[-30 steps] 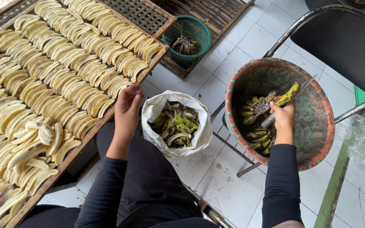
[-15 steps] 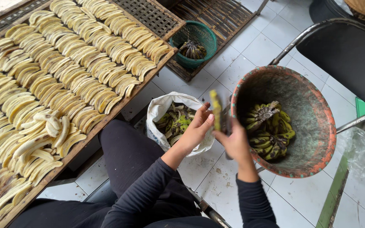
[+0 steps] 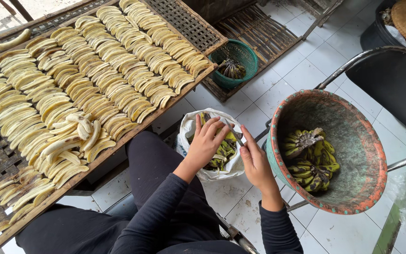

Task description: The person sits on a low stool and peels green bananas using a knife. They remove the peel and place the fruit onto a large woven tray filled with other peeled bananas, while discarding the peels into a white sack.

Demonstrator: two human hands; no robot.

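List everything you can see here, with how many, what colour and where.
Peeled bananas: many, pale yellow, in rows on the rack at left.
Slatted rack: one, brown, upper left.
Plastic bag: one, white, holding peels, on the floor, centre.
Banana: one, yellow-green, between both hands.
Large basin: one, teal and rust, holding unpeeled bananas, at right.
Small basket: one, green, top centre.
Chair: one, dark, at right.
Left hand: on the banana.
Right hand: on the banana.

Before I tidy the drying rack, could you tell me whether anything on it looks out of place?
Yes: most peeled bananas lie in neat parallel rows on the rack, but a cluster near its front edge lies heaped and crossed at odd angles.
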